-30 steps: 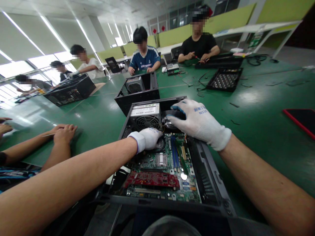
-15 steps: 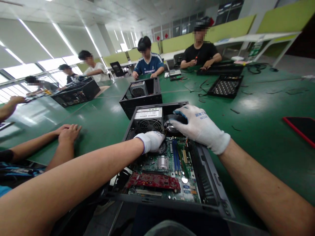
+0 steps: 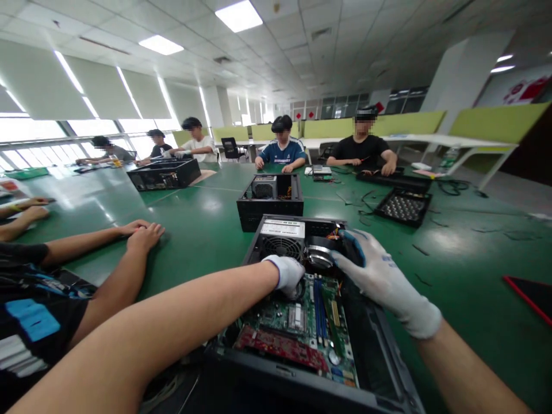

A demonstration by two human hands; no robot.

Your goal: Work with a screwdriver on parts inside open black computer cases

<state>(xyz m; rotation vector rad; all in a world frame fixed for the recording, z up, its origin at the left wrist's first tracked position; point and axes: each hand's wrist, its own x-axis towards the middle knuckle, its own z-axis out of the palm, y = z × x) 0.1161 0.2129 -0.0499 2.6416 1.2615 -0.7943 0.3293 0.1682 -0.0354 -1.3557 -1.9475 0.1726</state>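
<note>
An open computer case (image 3: 287, 372) lies in front of me, with a green motherboard (image 3: 280, 313) and a red expansion card (image 3: 282, 348) showing inside. My left hand (image 3: 291, 275), in a white glove, reaches in below the power supply (image 3: 282, 230), beside a dark round part on the board. Its fingers are curled together, and what they hold is hidden. Over the case's right side, my gloved right hand (image 3: 366, 261) has thumb and fingers apart. Its thumb is close to a black and silver rounded part (image 3: 319, 253); whether they touch I cannot tell. Coloured wires (image 3: 334, 233) show by its fingertips.
A second open case (image 3: 269, 207) stands just behind mine on the green table (image 3: 202, 207). Further right are a black perforated tray (image 3: 403, 206), loose cables and a red-edged dark object (image 3: 530, 296). A co-worker's forearms (image 3: 125, 253) rest at left; other people sit around the table.
The view has tilted up and swung left, so the scene sits lower and further right. My right fingers have spread, uncovering more of the rounded part. My left hand stays inside the case.
</note>
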